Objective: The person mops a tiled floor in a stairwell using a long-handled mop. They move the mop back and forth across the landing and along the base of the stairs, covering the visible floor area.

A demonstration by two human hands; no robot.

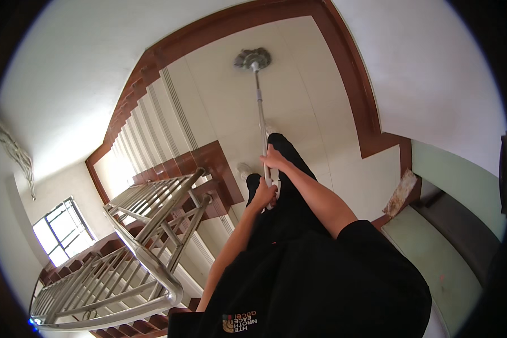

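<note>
A mop (260, 101) with a long metal handle and a round grey fibre head lies across the middle of the view, its head flat on the pale tiled landing (287, 93) beyond my feet. My left hand (265, 194) is closed round the white grip near the handle's lower end, between my knees. Farther up the shaft, my right hand (273, 157) holds the metal part, close to my right knee. A white loop of the grip shows beside my left hand. The handle hides part of the floor between my shoes.
Stairs (152, 114) edge the landing at the left, with a stainless steel railing (169, 207) below them. A dark red tile border (350, 97) follows the walls. At the right are a rough broken block (400, 193) and a pale green panel (431, 262). A window (63, 232) is at far left.
</note>
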